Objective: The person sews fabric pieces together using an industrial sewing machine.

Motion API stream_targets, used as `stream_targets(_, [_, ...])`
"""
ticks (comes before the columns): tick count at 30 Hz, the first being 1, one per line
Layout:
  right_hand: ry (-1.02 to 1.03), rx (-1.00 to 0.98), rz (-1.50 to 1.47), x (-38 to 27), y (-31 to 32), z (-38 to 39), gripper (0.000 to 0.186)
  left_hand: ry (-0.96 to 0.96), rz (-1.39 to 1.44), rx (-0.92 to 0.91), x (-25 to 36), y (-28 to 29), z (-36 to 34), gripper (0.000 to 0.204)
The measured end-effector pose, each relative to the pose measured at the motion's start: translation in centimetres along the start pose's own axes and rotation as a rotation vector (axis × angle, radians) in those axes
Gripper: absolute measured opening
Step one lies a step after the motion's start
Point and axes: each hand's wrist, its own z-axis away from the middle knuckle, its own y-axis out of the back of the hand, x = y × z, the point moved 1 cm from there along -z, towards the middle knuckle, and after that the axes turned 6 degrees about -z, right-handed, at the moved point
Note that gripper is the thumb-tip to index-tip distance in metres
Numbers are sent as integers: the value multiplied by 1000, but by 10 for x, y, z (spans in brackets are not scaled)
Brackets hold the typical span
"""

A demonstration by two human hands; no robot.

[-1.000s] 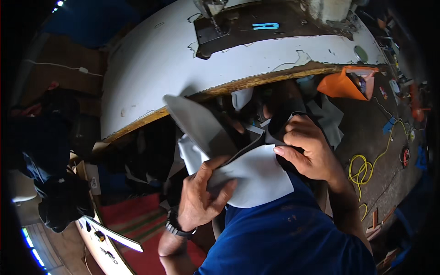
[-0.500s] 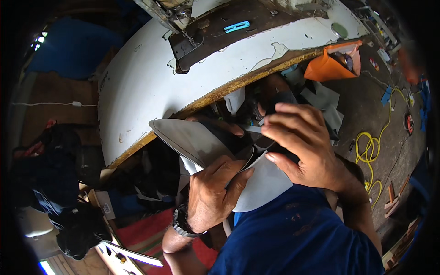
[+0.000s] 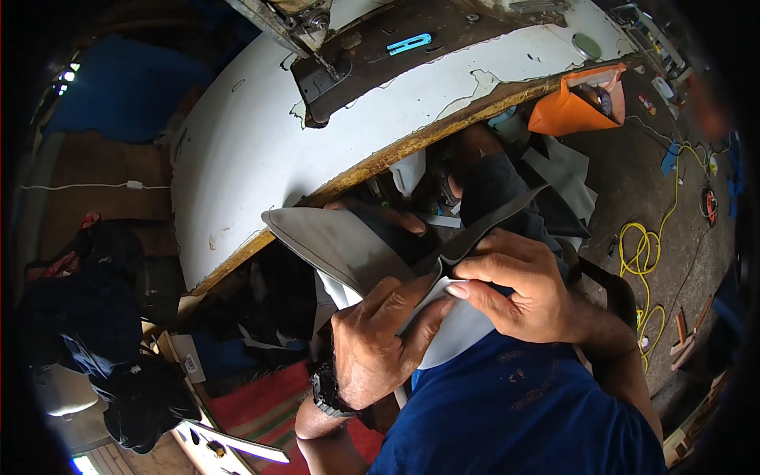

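Pinching grey material (image 3: pixel 465 332), hands (image 3: pixel 518 294) close together

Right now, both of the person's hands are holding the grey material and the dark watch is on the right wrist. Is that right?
Not quite: the head view shows the dark watch on the wrist of the left hand, not the right hand. Both hands are holding the grey material, as you said.
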Motion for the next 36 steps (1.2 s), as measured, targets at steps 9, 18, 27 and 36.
stream_targets(9, [137, -57, 203, -8, 12, -14, 28, -84, -29, 50, -4, 1, -4, 17])
stream_targets(18, [72, -169, 283, -9, 23, -30, 38, -123, 27, 122, -9, 0, -3, 13])
stream_targets(27, [-42, -157, 64, -9, 13, -29, 20, -91, 107, 139, -16, -5, -3, 13])
stream_targets(36, [-17, -203, 99, -13, 13, -34, 14, -144, 43, 176, -14, -8, -2, 17])
